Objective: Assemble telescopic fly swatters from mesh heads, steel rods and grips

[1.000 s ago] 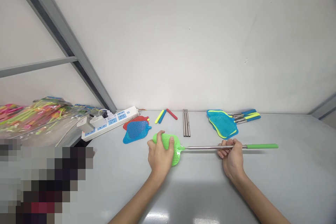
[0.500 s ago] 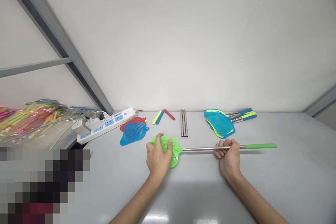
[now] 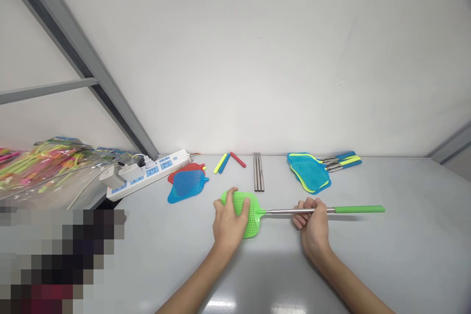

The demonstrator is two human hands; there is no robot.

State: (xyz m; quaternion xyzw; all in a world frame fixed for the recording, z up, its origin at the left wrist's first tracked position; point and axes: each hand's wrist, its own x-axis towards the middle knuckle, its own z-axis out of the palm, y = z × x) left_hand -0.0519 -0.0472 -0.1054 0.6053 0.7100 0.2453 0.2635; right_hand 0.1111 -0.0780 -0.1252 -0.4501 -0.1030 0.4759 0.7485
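A green fly swatter with a metal rod and a green grip spans the space between my hands, just over the grey table. My left hand grips its perforated head, thumb on top and fingers over the far edge. Around the metal rod, near the green grip, the fingers of my right hand are closed. Beyond my left hand lie a blue swatter head and a red one partly under it. Metal rods stand side by side in a row, lying flat toward the wall.
Yellow, blue and red grips lie near the wall. Several assembled swatters are stacked at the right. A white power strip with plugs and cables is at the left, beside plastic bags of colourful items.
My left hand has moved right with the swatter head, and my right hand has shifted slightly left. The visible rod between head and grip is shorter.
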